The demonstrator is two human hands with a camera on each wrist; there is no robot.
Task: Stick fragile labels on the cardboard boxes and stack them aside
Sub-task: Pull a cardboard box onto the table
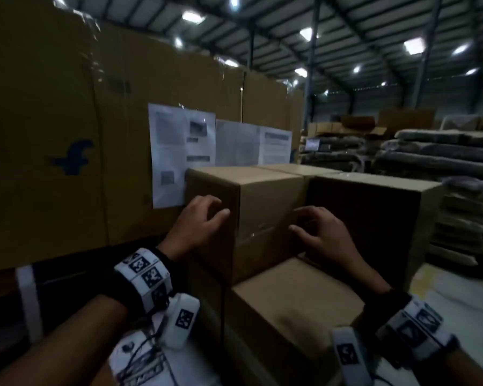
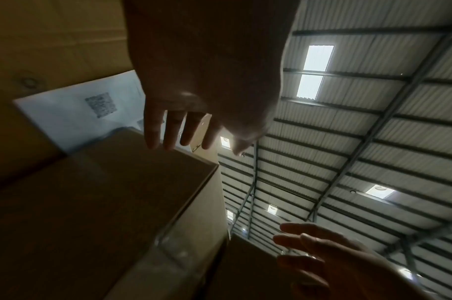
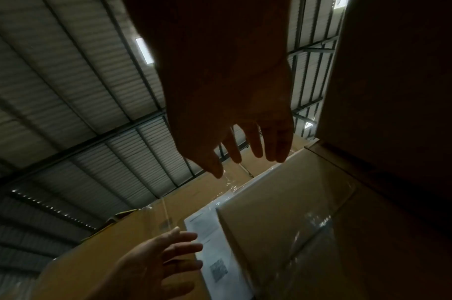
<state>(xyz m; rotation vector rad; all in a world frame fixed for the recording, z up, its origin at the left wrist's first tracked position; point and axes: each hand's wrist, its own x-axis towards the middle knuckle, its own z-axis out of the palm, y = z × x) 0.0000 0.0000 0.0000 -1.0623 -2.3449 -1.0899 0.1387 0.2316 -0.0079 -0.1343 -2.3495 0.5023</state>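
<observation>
We are reaching for the top cardboard box (image 1: pixel 265 201), the one that sits up on the stack. Our left hand (image 1: pixel 198 221) is at its left side and our right hand (image 1: pixel 319 232) is at its front right. The fingers of both hands are spread and a bit bent, and they hold nothing. The box is just past our fingertips, and in the wrist views we still see a gap, so we think we do not grip it yet.

To do this well, we should put one hand flat on each side of the box, low down, and squeeze evenly. Then it will not tip or slide when we lift it. The clear tape (image 1: pixel 258 231) between our two hands looks slippery, so we should keep our fingers on bare cardboard.

We cannot see any fragile label on this box. It may be on a side turned away from us. The white papers (image 1: pixel 179 151) behind our left fingers are too blurry to read. The pictures are dark, so we cannot tell if the fingertips touch
</observation>
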